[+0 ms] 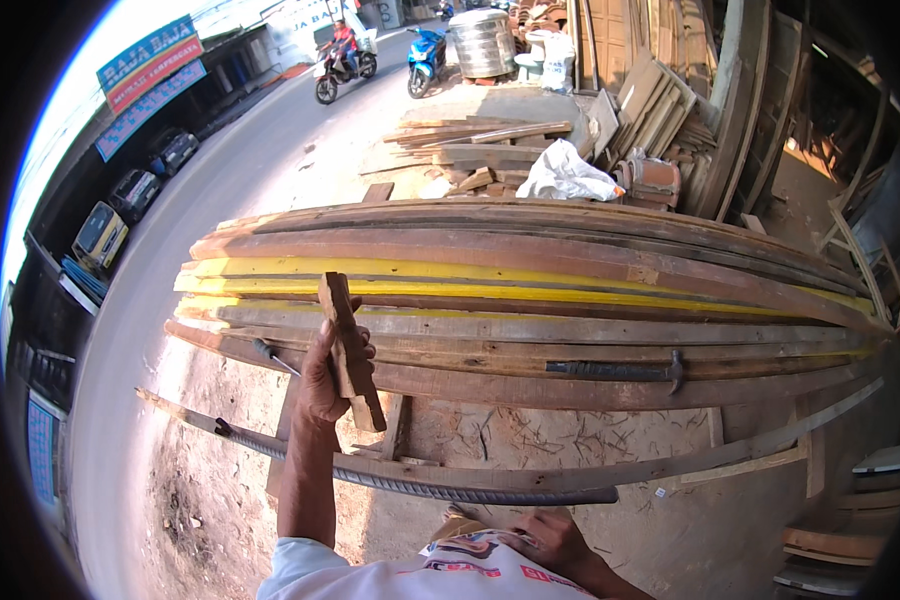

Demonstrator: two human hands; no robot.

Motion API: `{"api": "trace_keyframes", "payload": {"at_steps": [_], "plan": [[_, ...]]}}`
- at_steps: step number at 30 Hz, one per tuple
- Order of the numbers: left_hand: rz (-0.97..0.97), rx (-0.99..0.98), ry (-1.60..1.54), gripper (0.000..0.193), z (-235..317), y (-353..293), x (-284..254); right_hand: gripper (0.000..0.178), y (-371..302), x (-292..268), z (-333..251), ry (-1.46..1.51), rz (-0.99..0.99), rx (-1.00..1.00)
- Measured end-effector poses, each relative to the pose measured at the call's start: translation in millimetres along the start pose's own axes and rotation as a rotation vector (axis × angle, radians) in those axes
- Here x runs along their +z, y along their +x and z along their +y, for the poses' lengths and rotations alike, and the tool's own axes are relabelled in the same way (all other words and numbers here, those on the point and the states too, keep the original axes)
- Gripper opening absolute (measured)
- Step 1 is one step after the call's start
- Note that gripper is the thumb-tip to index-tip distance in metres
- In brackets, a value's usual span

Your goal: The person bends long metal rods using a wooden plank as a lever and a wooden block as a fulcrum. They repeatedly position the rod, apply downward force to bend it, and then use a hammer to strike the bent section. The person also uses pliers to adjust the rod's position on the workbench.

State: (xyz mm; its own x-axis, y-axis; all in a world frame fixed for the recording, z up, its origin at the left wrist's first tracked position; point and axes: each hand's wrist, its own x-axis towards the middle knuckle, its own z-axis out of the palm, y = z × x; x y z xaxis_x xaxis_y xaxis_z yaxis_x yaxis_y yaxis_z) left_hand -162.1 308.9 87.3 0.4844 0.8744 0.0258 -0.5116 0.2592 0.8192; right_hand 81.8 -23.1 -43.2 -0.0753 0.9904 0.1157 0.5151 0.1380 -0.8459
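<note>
My left hand (322,378) is closed around a short, rough wooden block (346,345), held upright and slightly tilted above the planks. Low against my white shirt (450,572), my right hand (555,540) is curled; what its fingers hold, if anything, is hidden. Long wooden planks (530,328), some edged in yellow, lie side by side beyond the block. On the nearer planks rests a hammer (610,370) with a dark handle. A tool with a dark grip and thin shaft (263,348) lies left of my left hand. Nearer me runs a ribbed steel bar (480,493) with a hooked end.
A narrow wooden strip (650,468) spans the near side beside the steel bar. Behind the planks are stacked boards (490,140), a white sack (567,172) and a metal drum (483,45). On the road, a person rides a motorbike (345,65); a blue scooter (426,60) is parked.
</note>
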Motion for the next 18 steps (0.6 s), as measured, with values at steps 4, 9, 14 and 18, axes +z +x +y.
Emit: {"api": "trace_keyframes", "payload": {"at_steps": [4,9,14,18], "plan": [[0.197,0.152,-0.028,0.066,28,-101,-76,0.042,22,85,-3,0.496,-0.161,0.47],[0.489,0.203,-0.09,0.058,37,-198,-145,0.036,53,127,6,1.195,0.085,0.784],[0.732,0.204,-0.193,0.044,8,-274,-191,0.04,74,156,10,1.43,0.28,0.655],[0.84,0.147,-0.154,0.045,-17,-298,-181,0.039,83,164,28,1.47,0.182,0.595]]}}
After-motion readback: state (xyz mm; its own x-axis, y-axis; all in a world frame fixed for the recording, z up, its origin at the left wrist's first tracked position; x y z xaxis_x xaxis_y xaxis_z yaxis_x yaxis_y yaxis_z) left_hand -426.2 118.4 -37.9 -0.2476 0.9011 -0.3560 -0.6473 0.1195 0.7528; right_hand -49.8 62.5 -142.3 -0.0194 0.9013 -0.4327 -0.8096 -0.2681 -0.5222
